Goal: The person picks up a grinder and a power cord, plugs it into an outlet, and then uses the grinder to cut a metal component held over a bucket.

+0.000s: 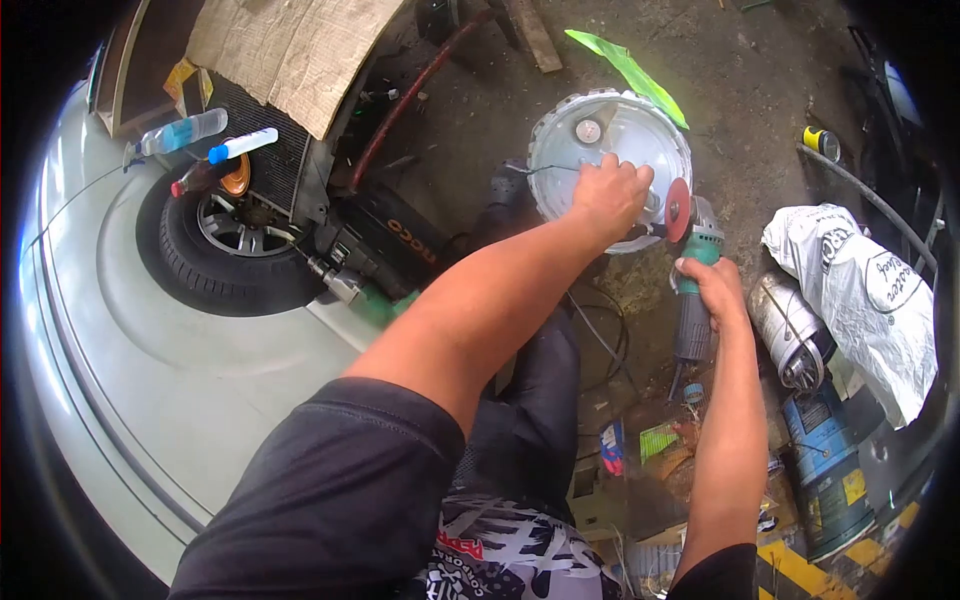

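Observation:
My right hand [714, 288] is wrapped around the body of a green and grey angle grinder [692, 305]. The grinder's red disc [678, 211] faces left, close to the rim of a round, translucent white plastic lid or tub [545, 150] with a notched edge. Over that tub, my left hand [612, 200] is closed in a fist; whatever it grips is mostly hidden by the fingers. A thin dark wire [548, 172] runs toward this hand from the left. A small pale round piece [588, 131] shows inside the tub.
On the left lie a pale car panel [200, 410], a wheel [180, 250], bottles [245, 145] and a green drill [350, 290]. Cardboard [290, 50] is at the top. A white sack [850, 290], a paint-stained can [785, 320] and a blue bucket [825, 450] stand right. A cable [600, 340] crosses the floor.

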Motion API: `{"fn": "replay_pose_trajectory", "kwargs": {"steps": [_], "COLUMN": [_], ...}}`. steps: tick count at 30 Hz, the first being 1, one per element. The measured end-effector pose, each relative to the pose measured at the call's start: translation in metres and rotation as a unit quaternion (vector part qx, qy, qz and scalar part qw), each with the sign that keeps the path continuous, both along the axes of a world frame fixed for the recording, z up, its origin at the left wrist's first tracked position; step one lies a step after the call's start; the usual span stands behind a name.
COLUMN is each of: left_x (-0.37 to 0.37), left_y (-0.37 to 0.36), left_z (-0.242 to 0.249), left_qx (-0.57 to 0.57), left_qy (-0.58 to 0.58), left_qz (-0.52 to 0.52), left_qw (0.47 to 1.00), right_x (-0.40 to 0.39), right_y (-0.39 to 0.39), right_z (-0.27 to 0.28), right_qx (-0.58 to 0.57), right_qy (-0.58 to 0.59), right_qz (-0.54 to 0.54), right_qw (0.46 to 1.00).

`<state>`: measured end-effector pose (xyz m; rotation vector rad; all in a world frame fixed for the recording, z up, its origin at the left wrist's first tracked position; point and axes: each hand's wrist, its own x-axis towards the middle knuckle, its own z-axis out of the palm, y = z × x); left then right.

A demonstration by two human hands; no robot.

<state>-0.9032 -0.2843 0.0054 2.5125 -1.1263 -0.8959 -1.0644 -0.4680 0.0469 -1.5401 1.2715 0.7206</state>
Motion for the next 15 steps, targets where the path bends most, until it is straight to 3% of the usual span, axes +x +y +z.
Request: {"fn": "replay_pose_trajectory", "kwargs": {"steps": [15], "left_x": [-0.0109], "left_y": [-0.0026], "left_z": [-0.0098], "left_qx": [0.038], "left_qy": [-0.019], "left_qz": [0.029], "left_qw": [0.999], "right_x": [-0.0116], "right_y": [0.0040], "right_z": [-0.0064], "right_qx": [0.040], "right_qy": [-0.008], "right_qz": [-0.048], "right_qw": [0.998]}}
